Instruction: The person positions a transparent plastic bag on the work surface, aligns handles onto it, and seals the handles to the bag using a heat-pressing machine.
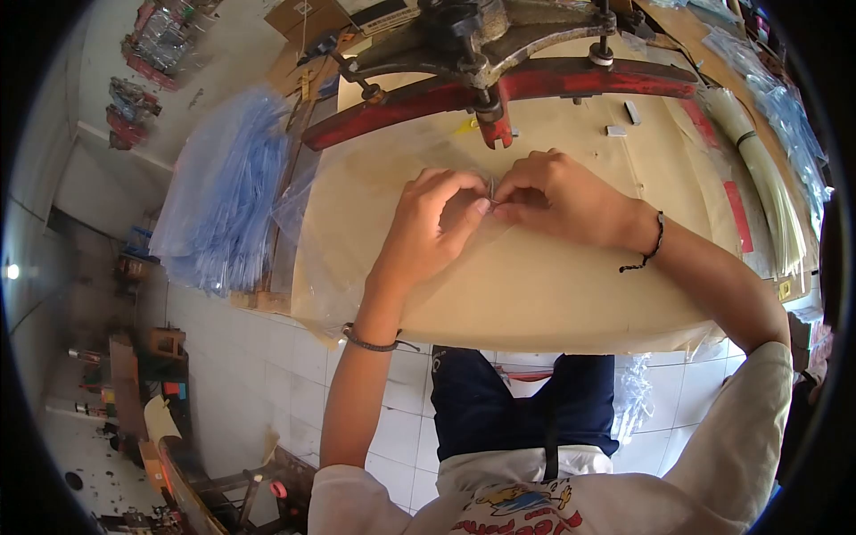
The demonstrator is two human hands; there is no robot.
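My left hand (437, 218) and my right hand (557, 201) meet above the middle of the table, the fingertips of each closed in a pinch. Between them is a small thin glint, too small to name. A clear plastic sheet (357, 209) spreads under and to the left of my left hand, over tan paper (571, 294) covering the tabletop. Just beyond my fingers, a red metal bar (553, 82) hangs from a dark cast-metal press frame (446, 53), its notched red tip (497, 132) pointing down towards them.
A thick stack of bluish clear plastic sheets (227, 192) lies at the table's left edge. Two small metal blocks (632, 112) rest beyond my right hand. A bundle of pale strips (758, 169) lies on the right, with more crumpled plastic (776, 98) behind it.
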